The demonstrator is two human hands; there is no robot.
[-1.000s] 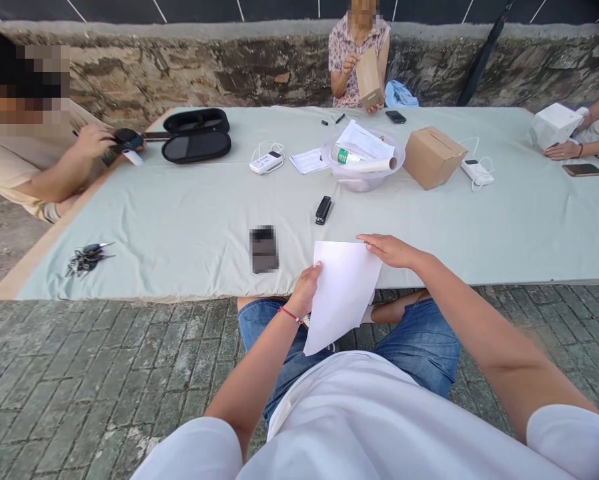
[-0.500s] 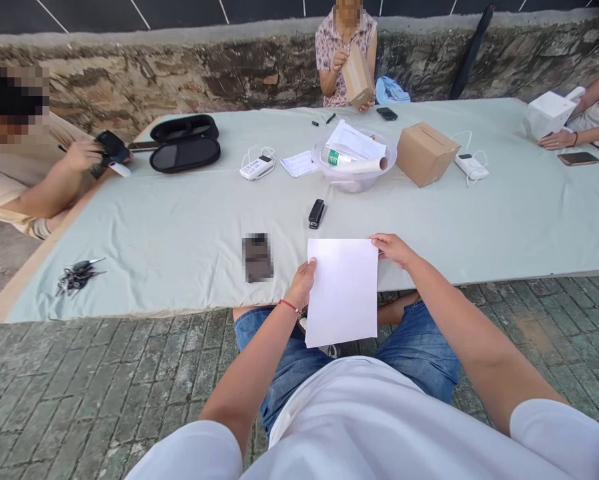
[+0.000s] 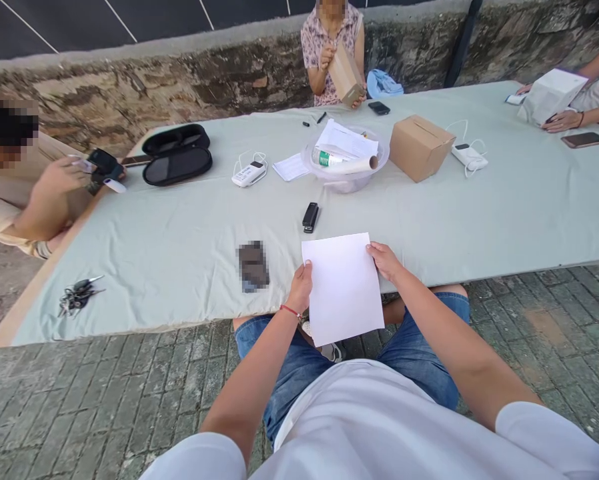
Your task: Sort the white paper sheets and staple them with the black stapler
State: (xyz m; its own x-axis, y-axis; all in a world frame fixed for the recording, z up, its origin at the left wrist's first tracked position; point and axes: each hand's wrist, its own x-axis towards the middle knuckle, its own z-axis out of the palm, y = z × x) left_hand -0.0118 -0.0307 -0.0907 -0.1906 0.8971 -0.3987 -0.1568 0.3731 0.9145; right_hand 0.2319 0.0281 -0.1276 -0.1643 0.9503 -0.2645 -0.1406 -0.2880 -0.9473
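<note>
A blank white sheet of paper (image 3: 344, 290) is held over my lap at the table's near edge; whether it is one sheet or a few I cannot tell. My left hand (image 3: 301, 287) grips its left edge, thumb on top and fingers hidden beneath. On the opposite side my right hand (image 3: 383, 260) pinches the paper near its upper right corner. Just beyond the paper lies a black stapler (image 3: 310, 217) on the cloth. A dark, pixel-blurred object (image 3: 253, 267) rests to the left of it.
A clear plastic bowl (image 3: 344, 181) holds papers and a roll. Near it stand a cardboard box (image 3: 420, 148) and white power strips or adapters with cords (image 3: 250, 173). Keys (image 3: 79, 296) and an open black case (image 3: 178, 163) lie leftward. Three other people sit around the table (image 3: 179, 260).
The paper has turned slightly anticlockwise, and my right hand has slid a little down its right edge. My left hand keeps its grip. The camera view has tilted a little.
</note>
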